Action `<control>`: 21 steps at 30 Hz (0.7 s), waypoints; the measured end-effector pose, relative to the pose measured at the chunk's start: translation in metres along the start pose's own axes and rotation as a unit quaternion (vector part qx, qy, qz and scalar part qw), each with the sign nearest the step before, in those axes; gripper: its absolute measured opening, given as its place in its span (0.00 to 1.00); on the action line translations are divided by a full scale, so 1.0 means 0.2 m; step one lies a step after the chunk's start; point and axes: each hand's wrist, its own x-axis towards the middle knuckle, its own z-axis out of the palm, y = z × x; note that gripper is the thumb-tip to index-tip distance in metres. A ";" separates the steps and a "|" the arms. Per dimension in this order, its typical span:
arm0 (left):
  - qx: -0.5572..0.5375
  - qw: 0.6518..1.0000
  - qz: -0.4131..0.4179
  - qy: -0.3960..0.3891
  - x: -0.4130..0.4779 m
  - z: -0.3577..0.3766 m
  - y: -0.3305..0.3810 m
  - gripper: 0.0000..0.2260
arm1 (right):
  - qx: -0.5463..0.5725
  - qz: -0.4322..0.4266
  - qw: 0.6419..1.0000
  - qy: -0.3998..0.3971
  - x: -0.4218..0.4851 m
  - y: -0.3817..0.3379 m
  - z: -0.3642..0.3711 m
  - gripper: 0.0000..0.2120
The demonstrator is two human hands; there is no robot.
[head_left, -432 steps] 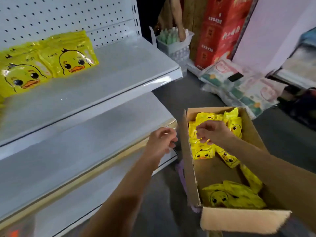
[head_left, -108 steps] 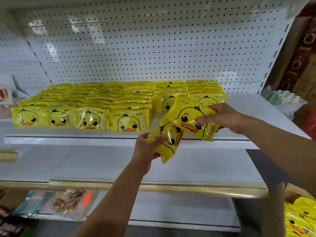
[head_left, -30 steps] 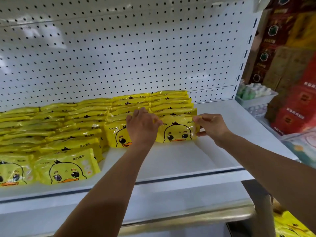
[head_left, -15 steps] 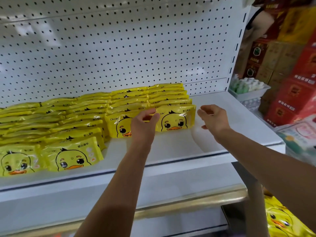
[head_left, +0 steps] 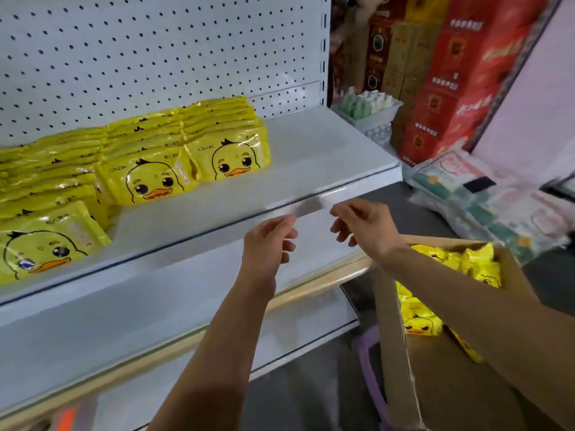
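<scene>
Left hand and right hand hang empty, fingers loosely curled, before the shelf edge. Unstocked duck packs lie in the cardboard box, lower right. They appear light, soft and slick-filmed; pinch each at a sealed edge.

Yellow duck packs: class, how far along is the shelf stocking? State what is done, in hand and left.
Done: rows of yellow duck packs stand stacked along the upper shelf. In hand: nothing; the left hand and right hand hover empty, fingers loose, near the shelf edge and the cardboard box. Left: boxed packs lie unshelved, and the shelf's right end is bare.
</scene>
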 end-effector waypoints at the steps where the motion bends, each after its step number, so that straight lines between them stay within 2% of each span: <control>1: 0.016 1.000 -0.006 -0.012 -0.03 0.05 -0.04 0.06 | -0.008 0.011 1.000 0.005 -0.03 0.05 -0.06 0.07; 5: 0.064 0.993 -0.048 -0.082 -0.13 0.29 -0.22 0.07 | -0.025 0.063 0.996 0.059 -0.10 0.25 -0.32 0.09; 8: 0.059 0.986 -0.076 -0.139 -0.18 0.51 -0.36 0.06 | -0.071 0.124 0.985 0.094 -0.14 0.46 -0.55 0.11; 11: 0.062 0.977 -0.101 -0.179 -0.21 0.73 -0.49 0.05 | -0.091 0.185 0.973 0.108 -0.20 0.68 -0.78 0.09; 15: 0.085 0.962 -0.146 -0.213 -0.20 0.99 -0.72 0.08 | -0.127 0.238 0.958 0.092 -0.28 0.99 -1.06 0.08; 19: 0.110 0.950 -0.200 -0.214 -0.16 1.25 -0.96 0.02 | -0.178 0.324 0.927 0.068 -0.29 1.33 -1.26 0.07; 21: 0.126 0.948 -0.208 -0.203 -0.12 1.33 -1.08 0.02 | -0.203 0.352 0.913 0.037 -0.28 1.45 -1.29 0.14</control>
